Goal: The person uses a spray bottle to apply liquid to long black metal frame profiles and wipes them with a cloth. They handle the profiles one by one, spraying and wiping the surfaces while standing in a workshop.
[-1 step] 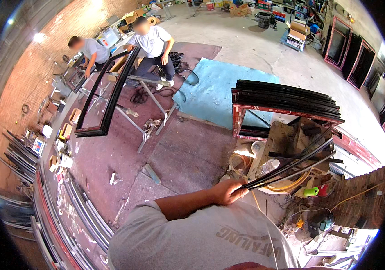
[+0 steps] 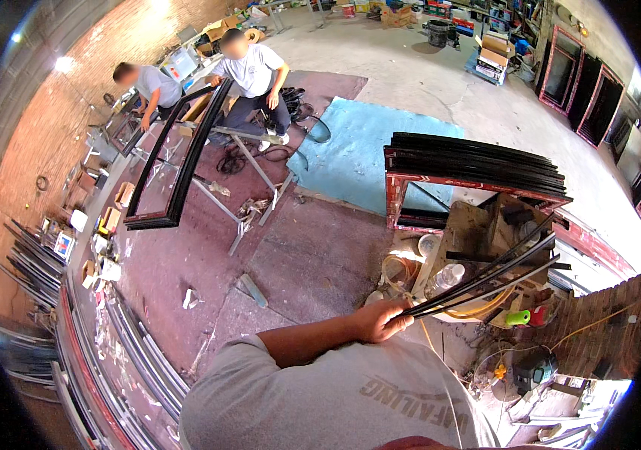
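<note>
My left hand [image 2: 382, 321] is closed around one end of a small bundle of long, thin dark strips [image 2: 478, 279]. My forearm crosses in front of my grey shirt. From the fist the strips slant up to the right and fan slightly apart, their far ends over a cluttered wooden workbench [image 2: 464, 225]. A clear plastic bottle [image 2: 449, 276] stands just beyond the strips, near coiled yellow hose [image 2: 485, 306]. Behind the bench rises a stack of black frames [image 2: 478, 166] with reddish inner faces. My right hand is out of sight.
Two people work at the far left; one holds a large black frame [image 2: 208, 146] resting on metal trestles [image 2: 249, 161]. A blue sheet [image 2: 358, 150] covers part of the floor. Long profiles [image 2: 140, 345] lie at the lower left. A green roll [image 2: 518, 318] sits right of the strips.
</note>
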